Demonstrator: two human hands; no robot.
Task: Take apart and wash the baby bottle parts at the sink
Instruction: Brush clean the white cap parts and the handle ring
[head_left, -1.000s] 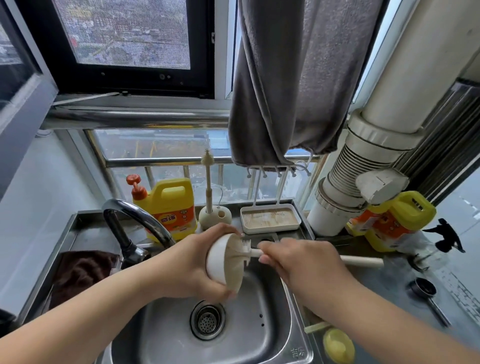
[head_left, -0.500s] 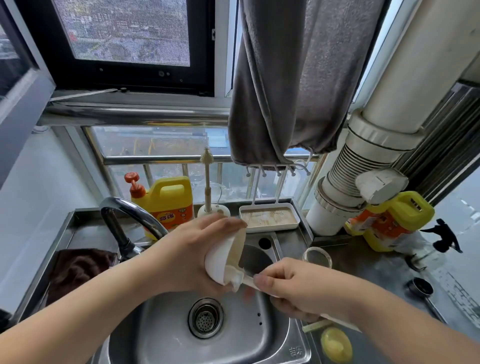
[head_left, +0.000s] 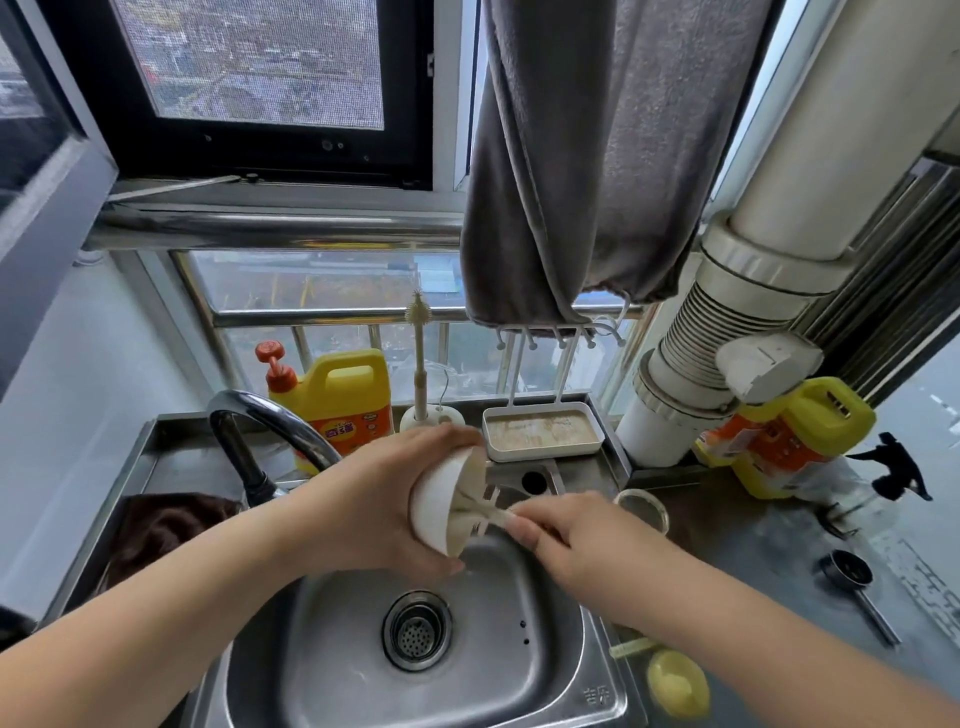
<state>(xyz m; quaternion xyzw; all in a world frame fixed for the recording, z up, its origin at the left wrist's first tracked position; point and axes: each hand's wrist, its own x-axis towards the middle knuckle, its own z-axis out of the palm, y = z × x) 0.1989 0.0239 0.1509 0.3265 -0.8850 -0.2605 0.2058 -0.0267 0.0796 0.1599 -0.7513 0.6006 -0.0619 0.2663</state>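
The bottle cap (head_left: 441, 512), gripped by the left hand (head_left: 374, 514) over the sink (head_left: 571, 670), is mid-scrub, the right hand (head_left: 576, 540) pinching what looks like a brush (head_left: 480, 514); rinsing remains.

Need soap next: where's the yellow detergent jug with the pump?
Head view: the yellow detergent jug stands at the sink's back left, behind the faucet, beside the standing bottle brush.
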